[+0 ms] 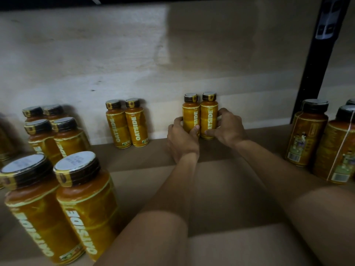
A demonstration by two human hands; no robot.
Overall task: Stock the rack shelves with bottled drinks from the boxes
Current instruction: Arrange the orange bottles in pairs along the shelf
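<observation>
Two orange bottled drinks with dark caps stand upright side by side at the back of the shelf, against the pale wall. My left hand (182, 139) grips the left bottle (190, 114), thumb across its front. My right hand (226, 129) grips the right bottle (209, 114) from the right side. Both bottles rest on the brown shelf board (221, 189).
Another pair of bottles (126, 123) stands at the back, left of centre. Several more bottles (53, 135) crowd the left, with two large near ones (63, 204) at the front left. Further bottles (307, 131) stand at the right by a black rack upright (317, 60).
</observation>
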